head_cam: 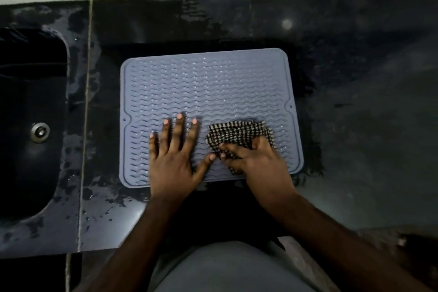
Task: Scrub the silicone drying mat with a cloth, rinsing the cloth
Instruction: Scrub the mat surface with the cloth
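Left hand (174, 156) lies flat, fingers spread, pinning the grey mat (208, 92) to the wet table (355, 114); right hand (256, 161) grips the checked cloth (237, 135) on the mat.

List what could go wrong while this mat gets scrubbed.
The countertop around the mat looks wet, so the mat may slide if the left hand, pressed flat on it, lifts. The right hand holds the checked cloth bunched up, so little of it touches the wavy ridges and dirt may stay in the grooves.
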Tool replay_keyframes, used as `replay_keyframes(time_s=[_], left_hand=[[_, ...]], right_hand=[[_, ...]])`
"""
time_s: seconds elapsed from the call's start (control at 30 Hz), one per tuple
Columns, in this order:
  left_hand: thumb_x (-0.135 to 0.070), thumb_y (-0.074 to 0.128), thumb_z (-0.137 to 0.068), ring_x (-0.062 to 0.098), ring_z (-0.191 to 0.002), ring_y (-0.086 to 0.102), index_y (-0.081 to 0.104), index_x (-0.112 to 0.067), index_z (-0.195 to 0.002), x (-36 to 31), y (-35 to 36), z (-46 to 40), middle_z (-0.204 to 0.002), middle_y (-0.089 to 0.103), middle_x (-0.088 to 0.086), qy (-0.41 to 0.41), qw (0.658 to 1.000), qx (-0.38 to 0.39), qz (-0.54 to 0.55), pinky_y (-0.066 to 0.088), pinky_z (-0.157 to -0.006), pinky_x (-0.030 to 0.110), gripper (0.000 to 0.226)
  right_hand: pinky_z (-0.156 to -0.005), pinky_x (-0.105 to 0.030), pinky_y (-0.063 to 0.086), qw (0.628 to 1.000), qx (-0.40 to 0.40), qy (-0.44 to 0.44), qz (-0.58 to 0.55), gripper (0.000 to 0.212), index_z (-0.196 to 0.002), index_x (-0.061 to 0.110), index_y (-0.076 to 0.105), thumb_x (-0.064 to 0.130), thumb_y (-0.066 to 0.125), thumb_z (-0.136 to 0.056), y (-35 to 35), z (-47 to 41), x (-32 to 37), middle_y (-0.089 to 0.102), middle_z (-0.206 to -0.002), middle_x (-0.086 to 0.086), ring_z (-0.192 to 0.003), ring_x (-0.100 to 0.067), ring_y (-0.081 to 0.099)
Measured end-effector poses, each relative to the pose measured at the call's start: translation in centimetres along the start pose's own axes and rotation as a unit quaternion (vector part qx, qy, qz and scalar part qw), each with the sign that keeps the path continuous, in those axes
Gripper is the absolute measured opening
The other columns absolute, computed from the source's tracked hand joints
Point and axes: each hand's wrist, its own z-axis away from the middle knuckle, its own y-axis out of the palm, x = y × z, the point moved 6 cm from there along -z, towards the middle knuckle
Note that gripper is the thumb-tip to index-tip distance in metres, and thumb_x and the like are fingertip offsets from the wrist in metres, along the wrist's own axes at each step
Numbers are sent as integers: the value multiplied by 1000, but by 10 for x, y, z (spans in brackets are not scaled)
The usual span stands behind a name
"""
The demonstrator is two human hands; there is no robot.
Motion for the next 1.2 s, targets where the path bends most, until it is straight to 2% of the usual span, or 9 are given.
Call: replay_keyframes(time_s=[0.07, 0.13, 0.27, 0.43, 0.57, 0.7, 0.97, 1.1, 1.2], left_hand=[[-80, 29, -91, 27, -157, 0, 8, -37, -162, -2, -2, -1, -171, 1, -2, -10, 1000, 5, -5, 12, -122, 61, 85], [-79, 29, -90, 28, -157, -1, 9, -35, -162, -6, -3, -1, -171, 1, -1, -28, 999, 17, -4, 11, -122, 62, 86], [-65, 44, -82, 44, -154, 0, 21, -15, -160, -29, -3, -8, -170, 2, 12, -98, 994, 56, -1, 10, -120, 68, 95], [-49, 45, -80, 51, -152, -2, 21, -5, -158, -34, 0, -11, -168, -1, 20, -105, 991, 87, -5, 11, -119, 69, 93], [-47, 40, -82, 51, -152, -4, 20, -5, -159, -36, -5, -10, -168, -4, 20, -99, 990, 97, 2, 9, -120, 68, 90], [-49, 37, -86, 46, -153, -6, 21, -12, -160, -35, -14, -11, -170, -3, 15, -92, 989, 107, 50, 5, -122, 63, 85], [-40, 37, -100, 29, -142, 41, 50, -7, -143, 10, -62, 3, -155, 44, 10, -49, 979, -9, 196, 35, -114, 47, 55], [-14, 45, -98, 33, -126, 52, 56, -7, -137, 55, -70, 21, -141, 55, 14, -91, 971, -44, 216, 43, -105, 46, 41], [7, 51, -85, 38, -103, 53, 60, -5, -130, 93, -71, 35, -119, 58, 19, -143, 972, -43, 178, 46, -91, 49, 47]], right_hand=[[-73, -32, 56, 999, -13, 18, -23, 42, -118, 52, 67, 31, 76, -82, 0, 7, -14, 61, -124, 18, -96, -23, 54], [-79, -30, 49, 998, 17, 20, -49, 42, -122, 55, 63, 30, 67, -89, 6, 12, -25, 53, -136, 29, -102, -21, 45], [-74, -26, 47, 996, -10, 64, -53, 51, -119, 54, 65, 19, 72, -82, 0, 24, -52, 52, -134, 38, -97, -19, 45], [-71, -29, 46, 992, -54, 111, -14, 50, -114, 49, 71, 26, 36, -86, -13, 43, -70, 58, -131, 32, -92, -21, 45], [-70, -30, 53, 985, -51, 164, 13, 48, -114, 43, 72, 8, 57, -84, -15, 52, -73, 61, -130, 28, -100, -25, 50], [-76, -40, 58, 978, -38, 205, -1, 42, -117, 29, 73, 7, 57, -85, -19, 56, -66, 67, -124, 16, -105, -31, 52], [-98, -37, 48, 988, -131, 40, -68, 51, -130, 8, 65, -3, 57, -80, -42, 22, 20, 64, -133, -5, -107, -33, 57], [-103, -35, 43, 984, -124, -40, -122, 55, -137, 10, 58, 9, 38, -86, -40, -5, 79, 60, -138, -3, -115, -29, 54], [-98, -39, 47, 985, -104, -108, -85, 50, -137, 13, 58, 12, 42, -89, -21, -23, 123, 59, -140, -1, -108, -29, 54]])
